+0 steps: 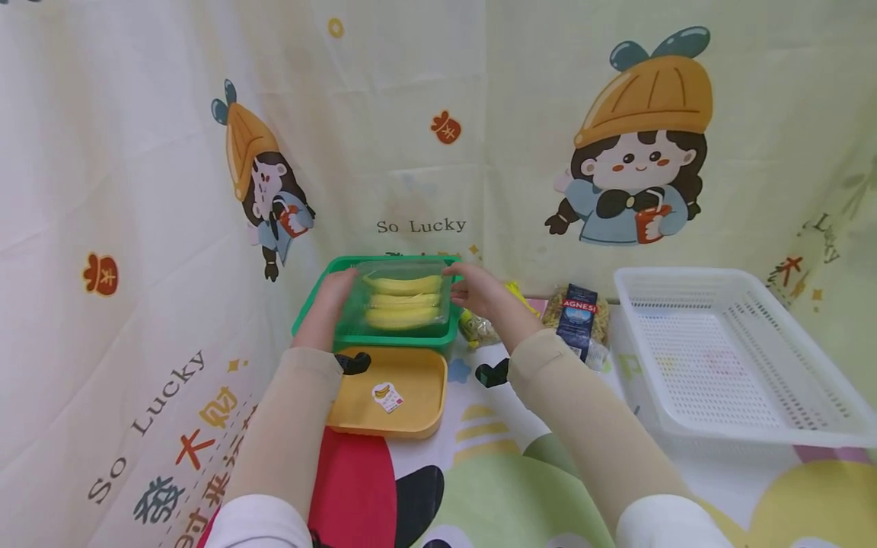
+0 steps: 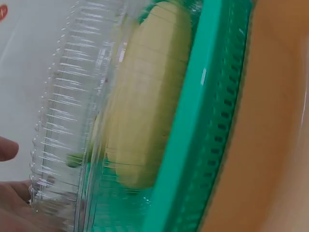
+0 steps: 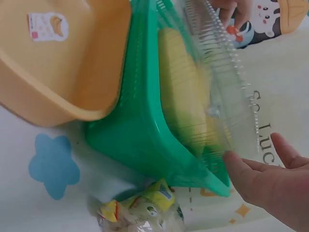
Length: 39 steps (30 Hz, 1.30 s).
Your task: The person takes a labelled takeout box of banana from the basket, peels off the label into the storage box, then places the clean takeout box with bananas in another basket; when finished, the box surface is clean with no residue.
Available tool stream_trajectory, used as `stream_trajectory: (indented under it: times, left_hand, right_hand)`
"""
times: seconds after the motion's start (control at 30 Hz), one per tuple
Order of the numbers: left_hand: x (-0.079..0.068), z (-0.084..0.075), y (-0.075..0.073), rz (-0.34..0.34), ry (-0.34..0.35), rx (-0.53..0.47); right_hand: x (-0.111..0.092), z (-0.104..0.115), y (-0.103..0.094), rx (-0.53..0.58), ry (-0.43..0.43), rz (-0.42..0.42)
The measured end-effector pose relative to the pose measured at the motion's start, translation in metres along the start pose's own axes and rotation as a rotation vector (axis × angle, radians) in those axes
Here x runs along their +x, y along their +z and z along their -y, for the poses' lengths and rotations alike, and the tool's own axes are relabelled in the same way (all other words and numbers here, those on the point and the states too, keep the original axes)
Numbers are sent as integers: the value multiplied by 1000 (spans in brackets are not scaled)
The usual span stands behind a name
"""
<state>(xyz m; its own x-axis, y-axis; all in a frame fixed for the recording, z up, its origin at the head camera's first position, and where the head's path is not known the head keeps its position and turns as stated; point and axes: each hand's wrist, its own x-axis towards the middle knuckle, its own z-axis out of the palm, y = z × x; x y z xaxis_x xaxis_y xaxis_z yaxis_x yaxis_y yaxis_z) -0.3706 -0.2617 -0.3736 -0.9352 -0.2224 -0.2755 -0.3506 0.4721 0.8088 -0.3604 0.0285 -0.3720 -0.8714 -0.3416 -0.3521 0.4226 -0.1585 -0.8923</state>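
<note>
A clear plastic box [image 1: 397, 268] with several bananas [image 1: 403, 317] inside lies in the green basket [image 1: 390, 340]; its ribbed side shows above the rim in the right wrist view. My left hand [image 1: 336, 293] is at the box's left end, thumb apart from the plastic and the other fingers beside its edge in the left wrist view. At the opposite end is my right hand [image 1: 479, 291], with fingers spread and extended. One fingertip [image 3: 231, 157] meets the box's corner in the right wrist view.
An orange tray [image 1: 418, 380] with a banana sticker stands in front of the green basket. To the right lie a yellow-and-clear packet [image 1: 477, 329] and a pasta bag [image 1: 578, 320]. A white basket [image 1: 685, 432] sits farther right. Printed cloth [image 1: 411, 152] hangs behind.
</note>
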Motion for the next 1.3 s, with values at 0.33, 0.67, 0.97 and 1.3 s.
stream_trajectory:
  times: [0.33, 0.67, 0.97, 1.3]
  left_hand:
    - [15, 13, -6, 36, -55, -21]
    - [25, 26, 0, 52, -100, -13]
    - [33, 39, 7, 86, -112, -25]
    - [35, 45, 14, 109, -72, 75]
  right_hand:
    - [14, -8, 3, 45, 106, 41]
    - [24, -14, 21, 76, 130, 55]
    - [30, -25, 31, 117, 150, -5]
    - [32, -37, 36, 93, 139, -57]
